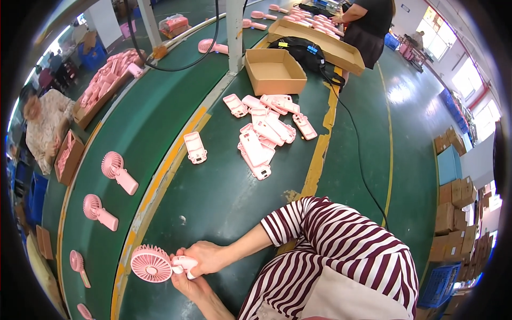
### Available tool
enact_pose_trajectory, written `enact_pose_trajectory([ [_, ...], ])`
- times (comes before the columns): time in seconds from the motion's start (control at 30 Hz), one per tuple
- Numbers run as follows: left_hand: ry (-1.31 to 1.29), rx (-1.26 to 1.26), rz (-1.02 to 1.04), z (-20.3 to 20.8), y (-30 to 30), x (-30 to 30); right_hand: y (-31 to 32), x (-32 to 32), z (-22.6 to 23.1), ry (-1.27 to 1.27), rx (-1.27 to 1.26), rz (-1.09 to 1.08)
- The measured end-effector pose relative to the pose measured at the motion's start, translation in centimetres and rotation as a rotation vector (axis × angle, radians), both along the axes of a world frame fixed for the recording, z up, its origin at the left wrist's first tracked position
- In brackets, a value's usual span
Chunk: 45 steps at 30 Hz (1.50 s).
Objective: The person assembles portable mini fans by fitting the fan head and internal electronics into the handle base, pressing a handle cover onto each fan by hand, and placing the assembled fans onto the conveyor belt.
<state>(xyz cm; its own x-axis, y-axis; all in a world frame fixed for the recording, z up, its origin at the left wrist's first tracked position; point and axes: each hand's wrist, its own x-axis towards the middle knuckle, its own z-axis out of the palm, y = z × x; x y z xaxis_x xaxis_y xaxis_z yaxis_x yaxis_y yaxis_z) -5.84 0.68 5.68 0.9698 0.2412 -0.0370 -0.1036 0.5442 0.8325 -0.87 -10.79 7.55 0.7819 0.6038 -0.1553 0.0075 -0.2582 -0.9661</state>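
Note:
A pink handheld fan with a round slatted head is held at the near left of the worktable. My right hand is closed around its short handle, fingers pressed together. From below, my left hand pinches the same handle near the fan's neck, its thumb against a white part. The fingers hide much of the handle. Beyond my hands, a single pink handle shell lies apart on the table. A pile of pink handle shells sits farther back, several lying on top of one another.
A green conveyor belt runs along the left, carrying several pink fans. An open cardboard box and a black bag stand behind the pile. A black cable trails down the right. Other people work nearby.

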Motion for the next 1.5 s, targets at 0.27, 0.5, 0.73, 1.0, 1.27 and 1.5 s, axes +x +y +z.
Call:
enact_pose_trajectory([
  [0.27, 0.086, -0.010, 0.087, 0.6, 0.0, 0.5, -0.3, 0.6, 1.7, 0.091, 0.066, 0.016],
  [0.5, 0.111, -0.046, 0.044, -0.5, 1.1, 1.5, 0.3, 1.3, 1.2, 0.063, 0.068, 0.007],
  [0.73, 0.131, -0.055, -0.033, -1.2, 1.6, 1.4, 0.9, 1.3, -0.4, 0.091, 0.021, -0.045],
  [1.0, 0.079, 0.003, -0.066, -0.8, 2.2, 0.1, 1.6, 0.8, -1.5, 0.193, 0.115, 0.056],
  [1.27, 0.196, -0.053, -0.034, 0.9, 0.6, 1.4, 0.0, 1.3, 0.1, 0.452, 0.273, -0.028],
  [1.5, 0.229, -0.057, 0.018, 1.1, 1.6, 0.7, 1.2, 1.2, 0.5, 0.535, 0.224, 0.037],
])
